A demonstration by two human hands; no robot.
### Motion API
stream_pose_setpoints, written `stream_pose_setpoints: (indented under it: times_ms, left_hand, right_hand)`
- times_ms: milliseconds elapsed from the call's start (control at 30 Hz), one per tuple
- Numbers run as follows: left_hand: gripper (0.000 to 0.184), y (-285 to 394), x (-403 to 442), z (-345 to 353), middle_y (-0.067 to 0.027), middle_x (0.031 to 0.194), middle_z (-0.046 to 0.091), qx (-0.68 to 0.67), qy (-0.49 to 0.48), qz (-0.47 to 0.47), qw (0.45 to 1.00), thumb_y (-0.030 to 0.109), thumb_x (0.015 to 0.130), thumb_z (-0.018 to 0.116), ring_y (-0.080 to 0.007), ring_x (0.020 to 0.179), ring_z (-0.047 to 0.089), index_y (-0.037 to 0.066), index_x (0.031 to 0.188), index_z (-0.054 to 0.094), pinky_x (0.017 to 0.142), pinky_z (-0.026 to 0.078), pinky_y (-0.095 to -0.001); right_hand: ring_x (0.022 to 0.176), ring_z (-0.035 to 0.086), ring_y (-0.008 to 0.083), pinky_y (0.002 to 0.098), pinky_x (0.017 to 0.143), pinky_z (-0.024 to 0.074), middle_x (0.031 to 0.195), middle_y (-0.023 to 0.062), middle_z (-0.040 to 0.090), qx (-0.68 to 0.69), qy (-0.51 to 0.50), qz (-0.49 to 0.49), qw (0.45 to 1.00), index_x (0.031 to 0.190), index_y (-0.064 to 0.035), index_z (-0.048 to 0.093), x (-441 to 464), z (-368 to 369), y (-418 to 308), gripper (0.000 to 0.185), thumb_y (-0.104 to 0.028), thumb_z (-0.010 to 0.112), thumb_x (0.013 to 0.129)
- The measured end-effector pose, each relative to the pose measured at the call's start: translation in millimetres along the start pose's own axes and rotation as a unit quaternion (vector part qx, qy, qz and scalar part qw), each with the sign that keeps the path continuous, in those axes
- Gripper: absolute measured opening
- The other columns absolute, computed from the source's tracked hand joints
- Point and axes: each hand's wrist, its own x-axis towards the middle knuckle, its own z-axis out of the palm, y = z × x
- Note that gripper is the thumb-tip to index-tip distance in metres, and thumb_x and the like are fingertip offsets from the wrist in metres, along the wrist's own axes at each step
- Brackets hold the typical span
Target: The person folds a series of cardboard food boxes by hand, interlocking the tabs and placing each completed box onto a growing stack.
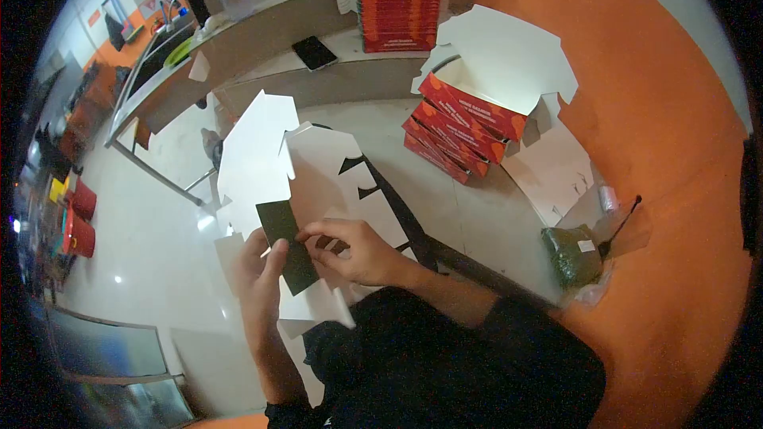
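Green strip point(299, 272): a flat, dark rectangle, was over the white card carton point(254, 143).
Left hand point(258, 266): I pinched the strip.
Right hand point(354, 253): my curled fingers were narrow at its edge.

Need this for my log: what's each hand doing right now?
Left hand: closed, holding the dark green sheet.
Right hand: fingers curled at the sheet's edge; grip unclear.

A black top point(445, 369) with elbow-length sleeves: the right sleeve point(534, 342) wide and loose, the left sleeve point(288, 415) only partly in view. Left hand point(262, 268) and right hand point(355, 253) are bare.
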Motion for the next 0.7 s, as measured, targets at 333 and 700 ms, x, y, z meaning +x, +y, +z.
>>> stream_pose_setpoints:
  times_ms: [333,700]
  left_hand:
    - [0.035,8,-1,-7,-0.0114,0.111,0.058,-0.174,0.156,0.081,0.969,0.000,0.088,0.054,-0.0175,0.097,0.057,-0.005,0.122,0.047,0.084,0.046,-0.0299]
    - [0.034,25,-17,-1,-0.0142,0.109,0.058,-0.190,0.201,0.098,0.956,0.003,0.090,0.048,-0.0189,0.095,0.059,-0.005,0.123,0.044,0.082,0.047,-0.0303]
  right_hand:
    - [0.113,0.051,0.0373,0.0429,0.089,0.0476,0.129,0.0203,0.048,-0.113,0.030,-0.310,0.944,0.119,-0.0069,0.054,-26,3,-37,0.045,-0.022,0.070,0.080]
    - [0.115,0.050,0.0392,0.0459,0.092,0.0455,0.133,0.0209,0.046,-0.129,-0.049,-0.326,0.935,0.114,-0.0060,0.059,-15,-9,-51,0.058,-0.014,0.075,0.059]
